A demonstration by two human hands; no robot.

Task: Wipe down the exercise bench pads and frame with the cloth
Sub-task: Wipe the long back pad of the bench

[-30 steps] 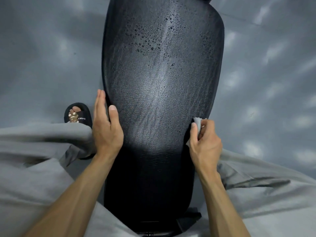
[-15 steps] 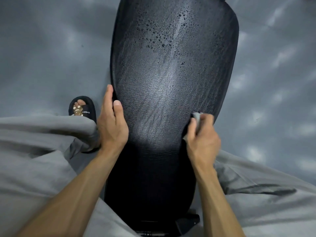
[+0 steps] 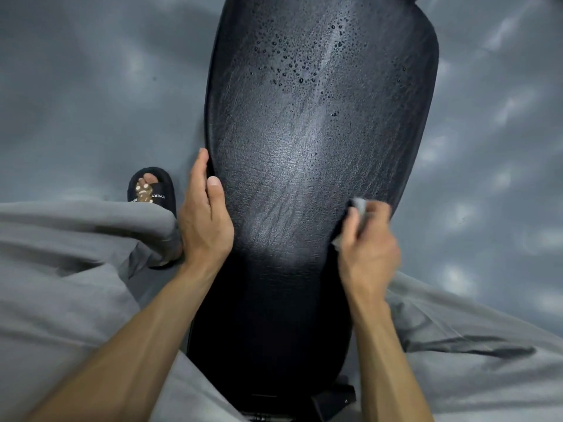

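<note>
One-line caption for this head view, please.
Right hand wipes the black bench pad with a grey cloth; left hand rests flat on its left edge; droplets beyond.

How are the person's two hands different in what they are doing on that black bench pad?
The left hand holds nothing: it lies flat along the left edge of the bench pad, fingers straight. The right hand is curled around a small grey cloth at the pad's right edge. The left hand looks sharp, while the right hand is blurred, as if moving. Both are bare and touch the pad at about the same level.
</note>
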